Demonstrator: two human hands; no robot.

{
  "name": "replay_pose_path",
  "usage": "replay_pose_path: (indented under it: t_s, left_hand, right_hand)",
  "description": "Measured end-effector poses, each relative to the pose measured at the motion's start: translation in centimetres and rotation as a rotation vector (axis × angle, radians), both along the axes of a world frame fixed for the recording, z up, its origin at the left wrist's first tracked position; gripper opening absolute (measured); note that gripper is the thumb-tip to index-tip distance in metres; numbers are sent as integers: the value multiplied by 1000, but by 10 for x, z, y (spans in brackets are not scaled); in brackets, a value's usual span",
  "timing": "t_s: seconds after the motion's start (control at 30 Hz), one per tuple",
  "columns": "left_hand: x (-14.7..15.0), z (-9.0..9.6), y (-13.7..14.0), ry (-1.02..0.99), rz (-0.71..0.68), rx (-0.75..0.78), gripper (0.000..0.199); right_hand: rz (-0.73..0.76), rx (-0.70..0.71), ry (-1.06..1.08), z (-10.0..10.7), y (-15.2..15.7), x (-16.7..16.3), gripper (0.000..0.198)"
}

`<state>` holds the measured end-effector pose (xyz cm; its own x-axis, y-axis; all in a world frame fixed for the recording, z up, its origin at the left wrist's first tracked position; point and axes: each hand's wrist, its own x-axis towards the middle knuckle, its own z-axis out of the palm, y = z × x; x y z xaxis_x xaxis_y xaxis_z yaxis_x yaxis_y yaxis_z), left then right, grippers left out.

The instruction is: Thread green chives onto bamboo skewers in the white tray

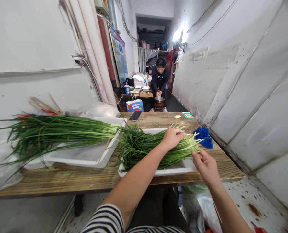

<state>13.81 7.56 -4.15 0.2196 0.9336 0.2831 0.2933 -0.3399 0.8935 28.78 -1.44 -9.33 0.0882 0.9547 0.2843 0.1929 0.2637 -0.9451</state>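
A thick bundle of garlic chives (151,145) lies in a white tray (155,173) in front of me, pale cut ends to the right. My left hand (173,138) reaches over the bundle, its fingers pinched together near the pale stalks; what they grip is hidden. Close to the cut ends, my right hand (207,165) is closed, thumb against fingers. A thin straw strip (216,208) trails below this hand and seems to come from its grip. More garlic chives (68,131) lie across a second white tray (95,163) on the left, with a straw strip (103,150) inside.
On the wooden table (68,181) are a phone (135,116), a blue cloth (204,137), a green code card (188,115) and clear plastic bags (100,110). Beyond it a person (160,76) bends over a metal bowl (159,99). A paper bag (134,105) stands behind the table.
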Motion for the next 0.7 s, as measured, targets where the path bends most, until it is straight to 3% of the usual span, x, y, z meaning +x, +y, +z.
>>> replay_pose_path:
  t_s: [0.7]
  left_hand:
    - [0, -2, 1, -59, 12, -31, 28]
  right_hand:
    - [-51, 20, -41, -3, 2, 2, 35]
